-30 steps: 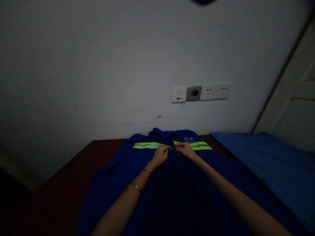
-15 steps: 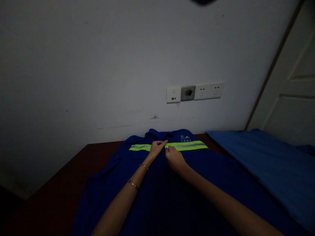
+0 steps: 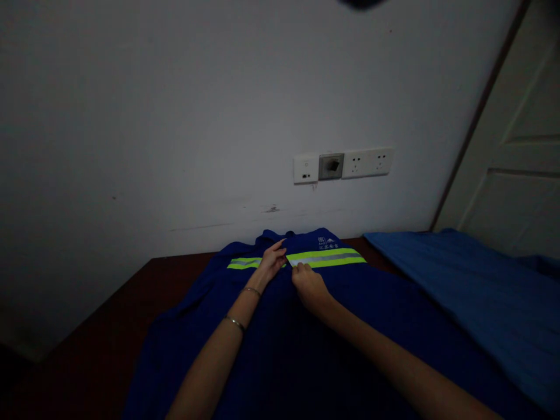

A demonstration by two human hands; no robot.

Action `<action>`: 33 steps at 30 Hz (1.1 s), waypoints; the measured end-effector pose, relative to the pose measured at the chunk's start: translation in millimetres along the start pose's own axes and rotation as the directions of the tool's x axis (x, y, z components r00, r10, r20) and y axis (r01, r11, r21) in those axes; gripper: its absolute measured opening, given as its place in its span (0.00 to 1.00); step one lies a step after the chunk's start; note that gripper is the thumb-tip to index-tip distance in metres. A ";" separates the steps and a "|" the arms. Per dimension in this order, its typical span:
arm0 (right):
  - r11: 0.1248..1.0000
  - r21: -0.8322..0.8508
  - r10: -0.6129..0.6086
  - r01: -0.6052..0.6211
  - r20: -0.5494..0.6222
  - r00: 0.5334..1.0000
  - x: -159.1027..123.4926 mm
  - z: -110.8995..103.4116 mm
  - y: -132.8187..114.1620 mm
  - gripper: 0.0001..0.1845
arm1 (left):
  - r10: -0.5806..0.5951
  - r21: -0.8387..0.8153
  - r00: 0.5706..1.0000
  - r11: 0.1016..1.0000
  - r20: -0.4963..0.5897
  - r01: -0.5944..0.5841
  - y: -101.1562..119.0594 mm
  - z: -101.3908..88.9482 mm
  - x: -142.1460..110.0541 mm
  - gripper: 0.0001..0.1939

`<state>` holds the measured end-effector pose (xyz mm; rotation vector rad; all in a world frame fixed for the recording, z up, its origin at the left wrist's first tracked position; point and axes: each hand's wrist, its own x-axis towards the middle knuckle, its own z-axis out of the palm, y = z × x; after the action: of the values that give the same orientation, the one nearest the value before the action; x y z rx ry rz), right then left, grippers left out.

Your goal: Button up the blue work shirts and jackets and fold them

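Note:
A dark blue work jacket (image 3: 350, 326) with a yellow-green and silver reflective stripe (image 3: 332, 257) lies spread before me, white print on its chest. At the middle of the chest, my right hand (image 3: 310, 286) has its fingers closed on the jacket's front edge, just below the stripe. My left hand (image 3: 273, 261) is right beside it over the stripe, fingers partly stretched and apart, with nothing visible held. Two bracelets circle my left forearm. The fold of cloth under my right fingertips is partly hidden.
A lighter blue cloth (image 3: 472, 291) lies to the right on the dark red tabletop (image 3: 118, 315). Behind rises a pale wall with a row of sockets and switches (image 3: 343, 166). A panelled door (image 3: 516, 163) stands at the right.
My left fingers have parted from their pinch near the jacket's front edge and shifted slightly left. My right hand stays closed at the edge, which now shows lifted.

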<state>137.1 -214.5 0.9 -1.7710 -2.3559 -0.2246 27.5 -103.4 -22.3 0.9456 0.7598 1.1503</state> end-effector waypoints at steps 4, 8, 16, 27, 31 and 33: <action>0.980 0.180 0.078 -0.083 0.039 0.996 10.8 1.5 23.3 0.11 | 0.039 0.149 0.999 0.988 -0.015 -0.036 8.7 -6.4 0.6 0.23; 0.793 0.544 0.159 -0.274 0.248 0.956 26.4 2.8 60.6 0.04 | 0.152 0.568 0.988 0.814 -0.009 -0.120 11.5 -16.6 -7.8 0.15; 0.125 0.861 0.213 -0.493 0.462 0.861 30.0 6.4 77.8 0.05 | 0.275 0.876 0.867 0.138 0.415 -0.463 -16.0 -7.5 -43.1 0.11; 0.148 0.886 0.277 -0.439 0.388 0.879 36.1 26.6 65.6 0.04 | 0.269 0.921 0.885 -0.026 0.381 -0.388 -18.6 -2.8 -49.6 0.10; 0.169 0.899 0.272 -0.405 0.352 0.896 36.7 31.0 63.8 0.06 | 0.386 0.925 0.861 0.045 0.332 -0.377 -23.8 -1.0 -47.8 0.08; 0.180 0.900 0.269 -0.397 0.343 0.900 36.9 32.1 63.8 0.06 | 0.427 0.925 0.854 0.095 0.297 -0.368 -24.8 -0.3 -47.8 0.08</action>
<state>186.6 -155.0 -20.9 -1.4582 -1.3353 1.1904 25.1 -152.8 -43.7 2.3835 1.3880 1.0689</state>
